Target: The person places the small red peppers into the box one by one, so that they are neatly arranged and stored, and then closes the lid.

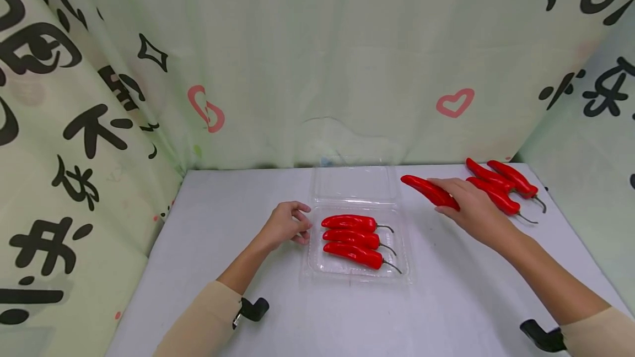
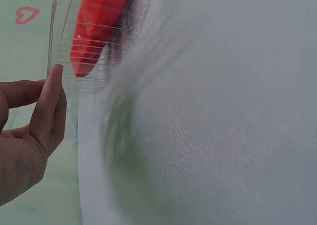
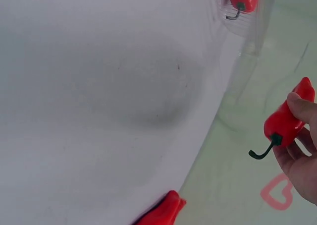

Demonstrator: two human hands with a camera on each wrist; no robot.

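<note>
A clear plastic clamshell box (image 1: pixel 317 269) stands on the table with its lid open toward the back. Three red chili peppers (image 1: pixel 351 237) lie side by side in its base, stems to the right. At the box's left rim, my left hand (image 1: pixel 286 225) pinches the edge between thumb and fingertips, as the left wrist view (image 2: pixel 32 126) shows. Right of the box, my right hand (image 1: pixel 466 205) holds another red chili pepper (image 1: pixel 429 189) above the table. In the right wrist view, its green stem (image 3: pixel 267 148) hangs free below the thumb.
Three more red chili peppers (image 1: pixel 506 180) lie in a loose group at the table's back right corner. The white table (image 1: pixel 223 203) is bordered by a pale green printed curtain (image 1: pixel 347 70) at the back and on both sides.
</note>
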